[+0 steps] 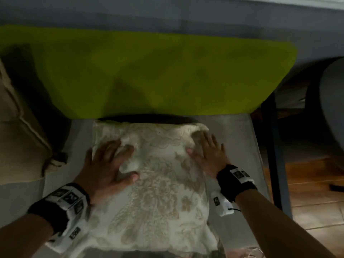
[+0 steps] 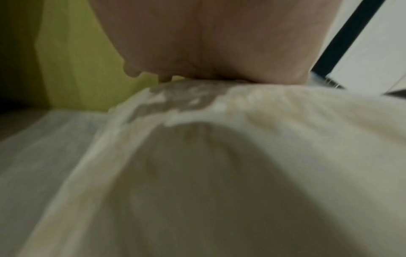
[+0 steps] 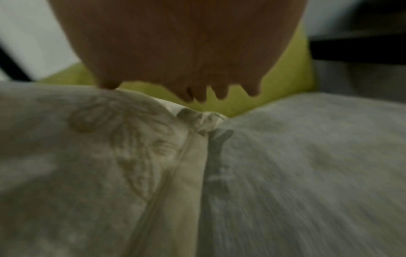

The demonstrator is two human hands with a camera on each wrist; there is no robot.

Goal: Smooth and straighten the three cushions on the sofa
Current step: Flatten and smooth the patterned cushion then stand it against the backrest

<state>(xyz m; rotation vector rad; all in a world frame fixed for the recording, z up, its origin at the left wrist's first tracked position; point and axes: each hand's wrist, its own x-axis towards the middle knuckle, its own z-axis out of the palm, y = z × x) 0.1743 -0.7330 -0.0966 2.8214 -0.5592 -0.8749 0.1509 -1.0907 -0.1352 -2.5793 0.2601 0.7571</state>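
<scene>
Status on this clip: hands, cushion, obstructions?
Left hand, right hand: flat, pressing cream floral cushion. Cushion lies on grey seat. Nothing obstructing.

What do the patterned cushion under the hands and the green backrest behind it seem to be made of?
Patterned cushion: soft cream woven fabric, matte, with a tan floral design, likely jacquard or print; it dents under the left hand and the right hand. Green backrest: matte lime upholstery, probably a felt-like cloth; blur hides any weave.
</scene>
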